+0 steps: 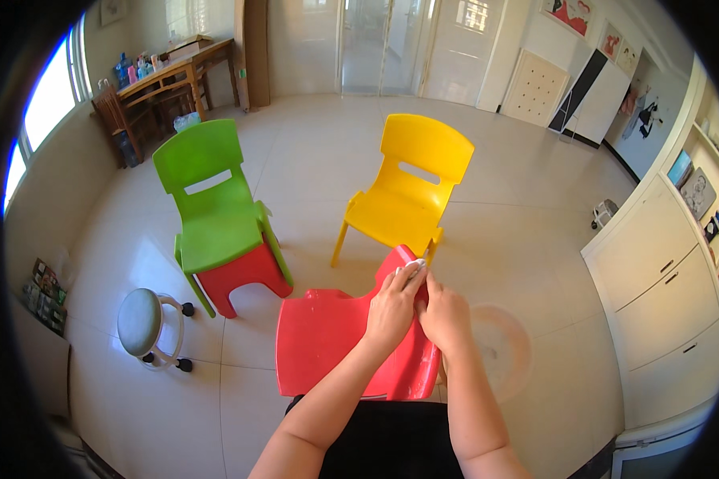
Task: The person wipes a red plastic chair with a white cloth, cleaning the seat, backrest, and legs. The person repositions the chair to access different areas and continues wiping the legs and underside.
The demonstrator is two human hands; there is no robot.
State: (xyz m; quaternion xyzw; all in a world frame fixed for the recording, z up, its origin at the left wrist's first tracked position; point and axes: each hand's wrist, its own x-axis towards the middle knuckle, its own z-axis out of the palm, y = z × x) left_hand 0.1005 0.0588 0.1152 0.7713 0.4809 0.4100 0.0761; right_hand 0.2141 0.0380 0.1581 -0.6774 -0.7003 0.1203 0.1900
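Note:
Close in front of me, a red plastic chair (329,335) lies tilted, with pale marks on its lower right part. My left hand (393,302) presses a small white cloth (416,263) against the chair's raised upper edge. Beside it, my right hand (445,314) grips that same edge, its thumb side near the cloth. Beyond stands a yellow plastic chair (404,206). Farther left, a green plastic chair (213,227) sits over a red plastic seat or stool (239,281).
A round grey stool on casters (139,322) is at left. White cabinets (659,269) line the right side. A wooden desk (180,66) with bottles stands at the back left, near a wooden chair (111,117). A translucent round thing (503,353) is on the floor at right.

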